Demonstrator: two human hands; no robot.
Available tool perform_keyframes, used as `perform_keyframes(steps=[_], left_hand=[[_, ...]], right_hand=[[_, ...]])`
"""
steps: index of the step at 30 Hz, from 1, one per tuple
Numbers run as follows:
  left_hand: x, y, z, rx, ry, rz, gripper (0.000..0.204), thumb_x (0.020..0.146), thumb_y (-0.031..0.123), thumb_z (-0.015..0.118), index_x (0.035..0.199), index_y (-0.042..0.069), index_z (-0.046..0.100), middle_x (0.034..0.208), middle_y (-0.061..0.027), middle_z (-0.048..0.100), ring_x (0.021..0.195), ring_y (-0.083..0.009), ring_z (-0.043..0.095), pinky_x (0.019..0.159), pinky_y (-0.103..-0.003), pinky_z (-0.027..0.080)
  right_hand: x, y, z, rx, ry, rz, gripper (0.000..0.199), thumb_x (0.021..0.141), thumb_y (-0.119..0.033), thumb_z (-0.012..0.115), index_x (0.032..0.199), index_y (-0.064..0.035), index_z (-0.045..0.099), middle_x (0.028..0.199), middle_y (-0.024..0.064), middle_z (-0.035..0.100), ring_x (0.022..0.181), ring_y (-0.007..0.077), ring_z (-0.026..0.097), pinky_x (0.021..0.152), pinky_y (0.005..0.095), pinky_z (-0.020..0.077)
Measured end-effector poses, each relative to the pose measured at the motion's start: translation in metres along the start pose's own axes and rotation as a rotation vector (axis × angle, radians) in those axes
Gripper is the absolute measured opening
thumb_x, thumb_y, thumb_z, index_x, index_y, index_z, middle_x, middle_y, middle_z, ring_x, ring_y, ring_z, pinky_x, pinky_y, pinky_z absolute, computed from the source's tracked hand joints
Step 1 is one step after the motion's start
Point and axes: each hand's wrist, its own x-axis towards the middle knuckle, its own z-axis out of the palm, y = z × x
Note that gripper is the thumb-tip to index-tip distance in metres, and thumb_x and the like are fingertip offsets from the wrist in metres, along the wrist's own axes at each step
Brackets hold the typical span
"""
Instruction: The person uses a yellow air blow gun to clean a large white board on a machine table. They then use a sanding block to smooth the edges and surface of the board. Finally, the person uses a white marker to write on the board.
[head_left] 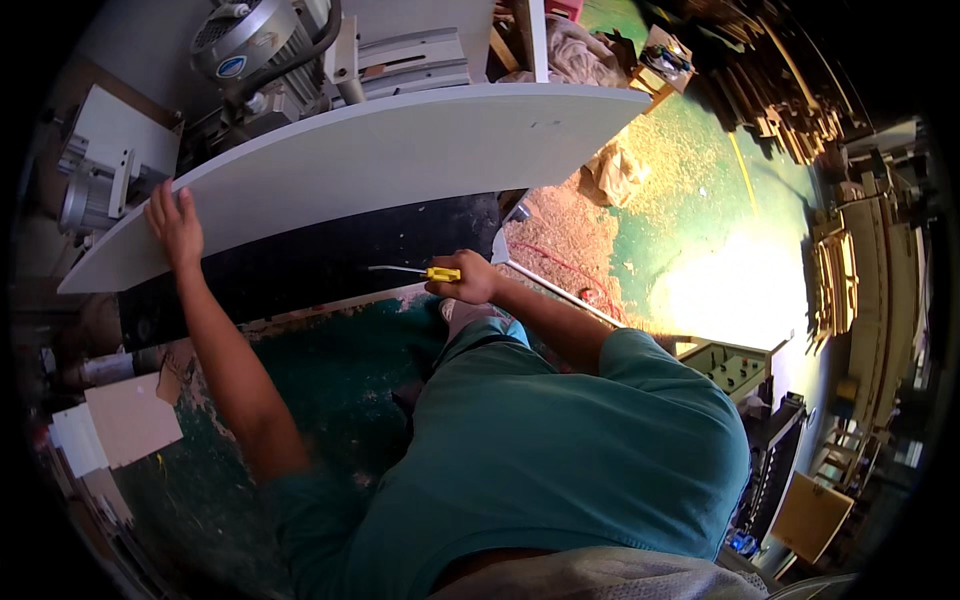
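Note:
A long white board (400, 150) stretches across the machine before me, its corners pointed at both ends in this curved view. My left hand (177, 228) lies on the board near its left end, with the fingers extended and the tips reaching its far edge. My right hand (470, 278) is closed around an air blow gun (443, 274) with a yellow body and a thin, slightly bent metal tube. That tube points left, over the dark front panel (300, 255) below the board, apart from the board. Part of the handle is hidden in my fist.
Behind the board sits a grey motor (245, 40); another machine unit (95, 195) is at left. Wood shavings (570, 230) and a red hose (560, 262) cover floor at right. A control box (727, 370) stands by my right side. Timber (780, 90) is stacked far right.

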Motion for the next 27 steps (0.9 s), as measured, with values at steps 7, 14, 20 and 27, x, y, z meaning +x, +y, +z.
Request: perform_keyframes(steps=[7, 14, 20, 27], left_hand=[[0.038, -0.209, 0.019, -0.222, 0.123, -0.080, 0.055, 0.103, 0.046, 0.040, 0.137, 0.004, 0.050, 0.147, -0.0206, 0.040, 0.140, -0.0381, 0.032, 0.118, -0.050, 0.020], [-0.018, -0.208, -0.068, -1.175, 0.557, -1.012, 0.086, 0.088, 0.030, 0.068, 0.152, 0.009, 0.014, 0.144, -0.0218, 0.037, 0.125, -0.0344, 0.049, 0.102, -0.051, 0.045], [-0.173, -0.267, -0.075, -1.924, 0.217, -1.364, 0.049, 0.092, 0.024, 0.039, 0.133, -0.002, 0.050, 0.134, -0.0158, 0.055, 0.125, -0.0346, 0.052, 0.104, -0.053, 0.043], [-0.315, -0.310, 0.020, -1.642, 0.070, -1.801, 0.054, 0.104, 0.044, 0.043, 0.144, 0.008, 0.043, 0.145, -0.0085, 0.049, 0.130, -0.0310, 0.049, 0.108, -0.052, 0.041]], right_hand=[[-0.066, 0.035, 0.000, -0.027, 0.580, 0.368, 0.019, 0.088, -0.021, 0.068, 0.094, -0.0038, 0.065, 0.074, 0.0073, 0.065, 0.068, 0.0180, 0.063, 0.066, 0.0334, 0.0504], [-0.136, -0.053, 0.057, 0.665, 1.693, 0.271, 0.042, 0.101, -0.044, 0.051, 0.128, -0.0107, 0.049, 0.125, 0.0112, 0.055, 0.118, 0.0252, 0.057, 0.094, 0.0504, 0.0464], [-0.056, -0.124, 0.130, 0.904, 1.739, 0.153, 0.060, 0.102, -0.048, 0.047, 0.144, -0.0071, 0.035, 0.131, 0.0159, 0.051, 0.121, 0.0330, 0.054, 0.099, 0.0523, 0.0480], [-0.124, 0.048, 0.223, 1.044, 1.794, 0.832, 0.029, 0.087, -0.004, 0.065, 0.115, 0.0014, 0.059, 0.109, 0.0137, 0.065, 0.092, 0.0309, 0.067, 0.071, 0.0460, 0.0580]])
